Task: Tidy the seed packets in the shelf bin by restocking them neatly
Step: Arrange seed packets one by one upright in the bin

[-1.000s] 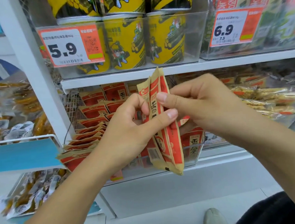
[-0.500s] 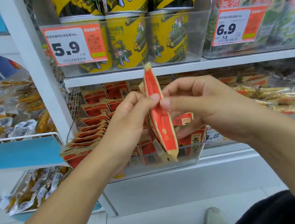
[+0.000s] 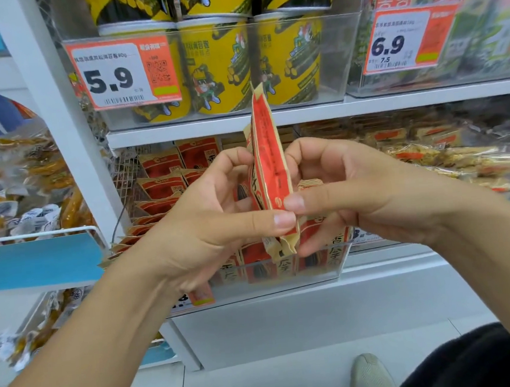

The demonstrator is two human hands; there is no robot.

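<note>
Standing before the shelf, the person holds a small stack of packets (image 3: 271, 167) edge-on and upright, directly in front of the bin (image 3: 284, 270) and above its front wall.

Head view, hands: the left hand (image 3: 206, 215) pinches the stack's lower part between thumb and curled fingers; the right hand (image 3: 357, 191) pinches it from the opposite side, thumb tip meeting the left thumb at the stack's red face. Both hands grip; neither is spread.

Head view, stock: more packets (image 3: 161, 182) lie overlapped in the bin's rear left, some slanted; others stand behind the clear front wall.

Judgement on the step: the stack appears to be being squared before insertion. To do it well, the edges should be aligned flush, faces turned one way, then lowered upright into the gap just behind the bin's front wall without knocking the slanted ones.

Writing: above the bin to the left, a tag (image 3: 122, 72) reads "5.9" and "90g"; above to the right, a second tag (image 3: 400, 41) reads "6.9" with "7.5" beneath. Yellow tubs (image 3: 216, 65) sit above the bin; their lettering is not legible. Packet characters are partly hidden.
</note>
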